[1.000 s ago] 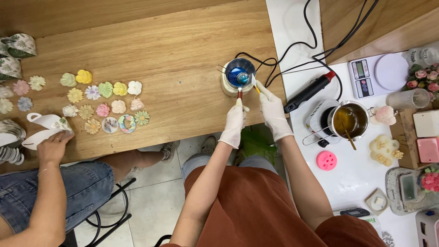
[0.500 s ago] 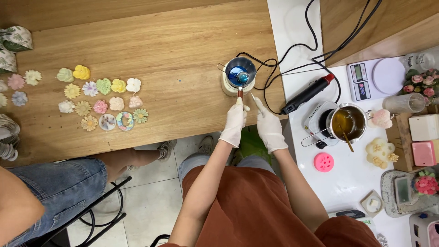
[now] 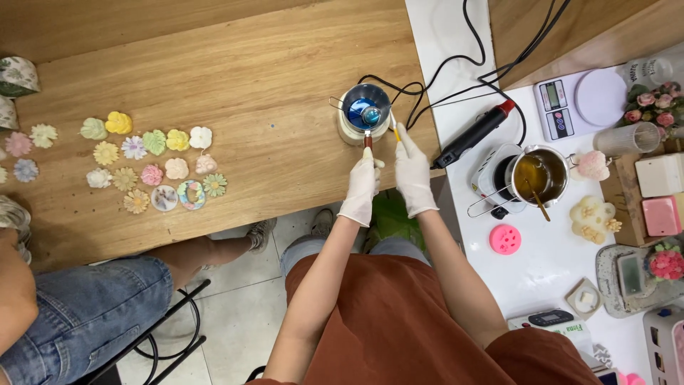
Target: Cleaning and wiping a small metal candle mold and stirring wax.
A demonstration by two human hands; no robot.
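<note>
Stirring seems the step in hand: the left hand (image 3: 361, 184) is closed round the handle of a small pot (image 3: 364, 114) of blue liquid near the table (image 3: 271, 85) edge, while the right hand (image 3: 413, 171) pinches a thin stick (image 3: 394, 130) at its rim. Steadiness matters next; cables (image 3: 427, 93) crowd the right, open wood lies left.
</note>
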